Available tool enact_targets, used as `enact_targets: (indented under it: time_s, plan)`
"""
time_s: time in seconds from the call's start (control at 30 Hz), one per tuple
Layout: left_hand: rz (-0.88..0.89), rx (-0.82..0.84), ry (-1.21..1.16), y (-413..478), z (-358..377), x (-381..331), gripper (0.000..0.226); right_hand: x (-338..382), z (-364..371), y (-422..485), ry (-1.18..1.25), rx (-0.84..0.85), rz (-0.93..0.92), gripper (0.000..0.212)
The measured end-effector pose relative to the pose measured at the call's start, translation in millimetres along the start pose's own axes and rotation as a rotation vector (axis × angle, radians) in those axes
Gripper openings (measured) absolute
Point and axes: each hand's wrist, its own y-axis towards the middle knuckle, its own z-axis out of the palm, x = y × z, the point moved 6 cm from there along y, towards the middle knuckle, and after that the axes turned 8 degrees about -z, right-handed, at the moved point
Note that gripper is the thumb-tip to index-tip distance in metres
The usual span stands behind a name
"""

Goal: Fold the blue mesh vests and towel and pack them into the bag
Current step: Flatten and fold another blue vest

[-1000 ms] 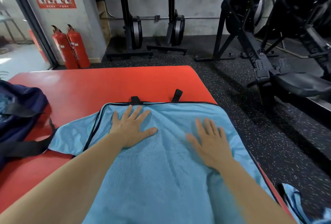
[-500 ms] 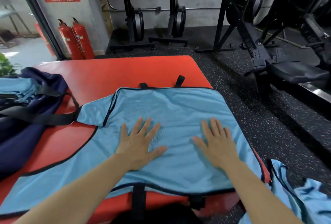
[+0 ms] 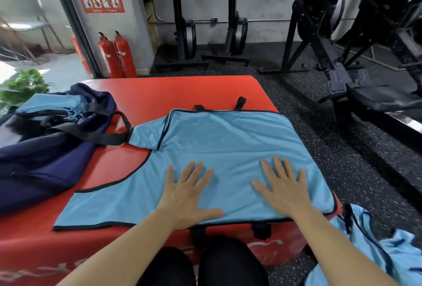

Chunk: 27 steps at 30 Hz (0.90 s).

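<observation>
Pressing the vest [image 3: 223,148] with splayed, empty fingers [image 3: 196,171], both hands lie right of the bag [image 3: 45,153].

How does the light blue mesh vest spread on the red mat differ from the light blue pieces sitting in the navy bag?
The light blue mesh vest on the red mat lies spread flat under both open hands, left hand and right hand; the light blue pieces in the navy bag are folded into a compact stack. The vest rests on the red mat; the stack sits in the navy bag. Both share the same light blue colour.
</observation>
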Motion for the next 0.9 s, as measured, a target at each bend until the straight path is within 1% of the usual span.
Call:
enact_targets:
  time_s: [0.07, 0.13, 0.23, 0.27, 0.37, 0.43, 0.5, 0.57, 0.67, 0.73, 0.77, 0.83, 0.87, 0.9]
  plan:
    - [0.016, 0.033, 0.002, -5.4, 4.1, -0.9, 0.112, -2.4, -3.9, 1.4, 0.012, 0.023, -0.022, 0.113]
    - [0.021, 0.06, -0.005, -7.5, 6.7, -0.3, 0.111, -0.8, -4.4, 1.4, 0.0, 0.042, -0.036, 0.113]
    - [-0.026, 0.056, -0.069, 1.4, -1.8, 10.6, 0.105, 3.1, -10.6, -0.3, 0.021, 0.072, -0.014, 0.109]
    - [-0.052, 0.053, -0.1, 7.6, -7.5, 17.1, 0.104, 6.3, -15.9, 1.5, 0.032, 0.068, -0.006, 0.111]
    - [-0.097, 0.06, -0.157, 33.2, -22.8, 35.6, 0.096, 31.4, -33.6, 20.4, 0.032, 0.018, -0.045, 0.128]
    - [-0.092, 0.073, -0.175, 52.3, -27.5, 43.8, 0.083, 60.5, -41.9, 41.0, 0.041, -0.008, -0.114, 0.132]
    - [-0.099, 0.096, -0.178, 71.7, -26.2, 55.5, 0.076, 91.5, -48.8, 63.3, 0.056, -0.028, -0.178, 0.133]
    - [-0.114, 0.105, -0.117, 87.9, -23.5, 72.1, 0.074, 115.4, -51.2, 85.2, 0.047, -0.029, -0.218, 0.134]
    - [-0.144, 0.102, -0.011, 109.4, -23.3, 102.4, 0.073, 128.2, -42.9, 111.9, 0.038, -0.009, -0.215, 0.133]
    - [-0.211, 0.057, 0.122, 125.6, -31.6, 134.9, 0.077, 126.6, -31.9, 121.3, 0.045, -0.012, -0.202, 0.134]
    - [-0.251, 0.021, 0.229, 134.5, -38.3, 154.4, 0.077, 125.4, -26.7, 123.7, 0.046, -0.016, -0.203, 0.132]
    - [-0.325, -0.05, 0.481, 151.1, -56.4, 191.9, 0.065, 124.1, -20.9, 125.3, 0.043, -0.03, -0.215, 0.124]
    - [-0.369, -0.08, 0.567, 157.0, -68.4, 206.4, 0.057, 123.8, -20.7, 126.5, 0.039, -0.037, -0.224, 0.119]
    - [-0.422, -0.114, 0.59, 162.2, -80.3, 217.8, 0.051, 124.1, -21.7, 127.9, 0.033, -0.041, -0.231, 0.116]
